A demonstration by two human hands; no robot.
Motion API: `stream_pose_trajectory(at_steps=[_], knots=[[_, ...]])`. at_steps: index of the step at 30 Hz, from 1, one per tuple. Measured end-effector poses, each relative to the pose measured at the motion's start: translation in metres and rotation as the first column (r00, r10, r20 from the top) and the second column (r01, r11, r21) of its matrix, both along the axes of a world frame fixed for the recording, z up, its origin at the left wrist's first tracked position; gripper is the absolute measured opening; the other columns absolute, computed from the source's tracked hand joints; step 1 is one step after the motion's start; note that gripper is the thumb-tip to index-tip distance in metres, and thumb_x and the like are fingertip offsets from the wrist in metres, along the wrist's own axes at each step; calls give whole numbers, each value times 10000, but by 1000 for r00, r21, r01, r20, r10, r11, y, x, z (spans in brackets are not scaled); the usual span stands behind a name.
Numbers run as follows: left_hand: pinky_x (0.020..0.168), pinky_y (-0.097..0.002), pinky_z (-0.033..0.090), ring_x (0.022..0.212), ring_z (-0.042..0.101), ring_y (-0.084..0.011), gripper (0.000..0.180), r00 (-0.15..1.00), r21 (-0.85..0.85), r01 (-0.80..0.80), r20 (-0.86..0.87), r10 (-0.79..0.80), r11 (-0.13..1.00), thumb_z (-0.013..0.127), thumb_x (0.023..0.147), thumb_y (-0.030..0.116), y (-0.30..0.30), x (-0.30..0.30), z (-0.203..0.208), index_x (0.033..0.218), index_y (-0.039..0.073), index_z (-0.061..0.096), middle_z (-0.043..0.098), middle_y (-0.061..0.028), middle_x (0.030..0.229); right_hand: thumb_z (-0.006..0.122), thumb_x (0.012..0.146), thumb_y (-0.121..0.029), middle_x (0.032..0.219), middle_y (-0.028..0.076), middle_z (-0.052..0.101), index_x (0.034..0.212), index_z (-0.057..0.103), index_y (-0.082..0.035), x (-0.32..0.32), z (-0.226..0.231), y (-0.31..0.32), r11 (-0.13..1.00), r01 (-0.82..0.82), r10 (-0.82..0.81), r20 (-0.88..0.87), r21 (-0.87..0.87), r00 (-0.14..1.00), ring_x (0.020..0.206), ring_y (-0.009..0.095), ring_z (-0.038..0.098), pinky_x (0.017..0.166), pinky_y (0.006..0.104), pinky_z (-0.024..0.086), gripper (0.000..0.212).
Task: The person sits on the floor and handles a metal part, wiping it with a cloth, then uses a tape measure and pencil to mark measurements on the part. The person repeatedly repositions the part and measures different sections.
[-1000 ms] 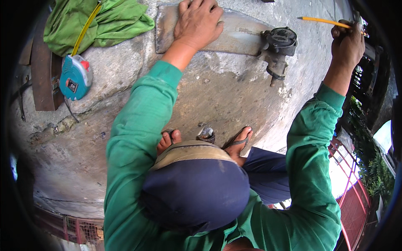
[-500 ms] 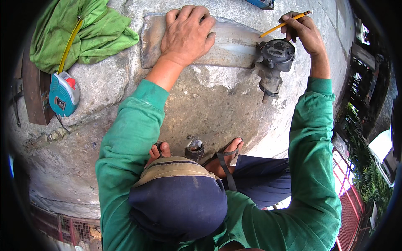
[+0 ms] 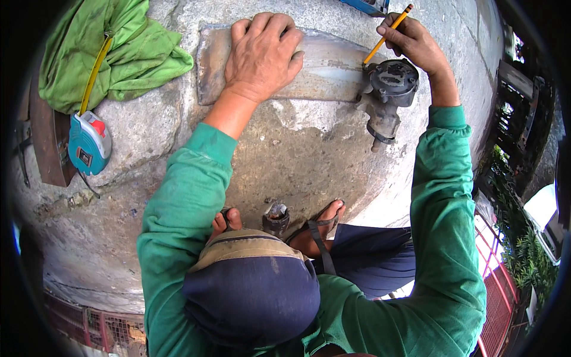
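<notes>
A worn, flat metal plate (image 3: pixel 333 74) lies on the concrete. My left hand (image 3: pixel 262 56) rests on its left part, palm down with the fingers spread a little. At the plate's right end sits a dark, round-capped metal part (image 3: pixel 392 83) with a stubby pipe-like neck pointing toward me. My right hand (image 3: pixel 413 41) pinches a yellow pencil (image 3: pixel 388 34) between thumb and fingers. The pencil slants down to the left, its tip at the plate beside the round cap; whether it touches cannot be made out.
At the left a teal tape measure (image 3: pixel 89 144) lies with its yellow blade drawn out over a green cloth (image 3: pixel 116 56). Beside it is a brown metal bar (image 3: pixel 52 143). A blue object (image 3: pixel 369 6) shows at the top edge. A small round container (image 3: pixel 276 218) stands between my feet.
The pencil has shifted a little left and now stands steeper, its tip lower beside the round cap. My right hand moved left with it. My left hand stays on the plate.
</notes>
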State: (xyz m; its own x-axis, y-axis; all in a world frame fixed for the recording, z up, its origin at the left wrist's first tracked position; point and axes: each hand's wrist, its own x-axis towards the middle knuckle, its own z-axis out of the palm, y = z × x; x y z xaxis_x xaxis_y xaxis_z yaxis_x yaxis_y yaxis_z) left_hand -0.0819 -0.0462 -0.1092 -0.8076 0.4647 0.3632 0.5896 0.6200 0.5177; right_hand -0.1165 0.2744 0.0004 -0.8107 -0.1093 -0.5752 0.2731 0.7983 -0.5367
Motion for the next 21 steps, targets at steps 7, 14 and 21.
stream_pose_trajectory(at_steps=[7, 14, 21], knots=[[987, -449, 354, 1163, 530, -207, 251, 999, 13, 7, 35, -8, 1000, 776, 808, 294, -1, -1, 4, 1021, 188, 697, 609, 17, 1149, 745, 958, -254, 759, 8, 645, 1019, 683, -43, 4, -13, -6, 987, -160, 161, -76, 27, 984, 632, 118, 594, 567, 274, 478, 229], [978, -429, 349, 1178, 549, -208, 276, 999, 0, 0, 44, 0, 1000, 793, 803, 294, -2, 0, 6, 1038, 179, 704, 621, 16, 1167, 710, 988, -260, 742, 35, 649, 1032, 680, -27, 4, -9, -14, 1000, -2, 1, 34, 24, 999, 618, 122, 608, 579, 289, 508, 239], [990, -427, 343, 1176, 545, -207, 292, 999, 0, 2, 54, -2, 1000, 797, 801, 301, 0, 0, 6, 1056, 185, 715, 620, 17, 1161, 699, 997, -296, 727, 18, 625, 1072, 676, -44, 6, -15, 0, 998, 16, -15, -20, 55, 1000, 615, 110, 598, 566, 273, 480, 263]])
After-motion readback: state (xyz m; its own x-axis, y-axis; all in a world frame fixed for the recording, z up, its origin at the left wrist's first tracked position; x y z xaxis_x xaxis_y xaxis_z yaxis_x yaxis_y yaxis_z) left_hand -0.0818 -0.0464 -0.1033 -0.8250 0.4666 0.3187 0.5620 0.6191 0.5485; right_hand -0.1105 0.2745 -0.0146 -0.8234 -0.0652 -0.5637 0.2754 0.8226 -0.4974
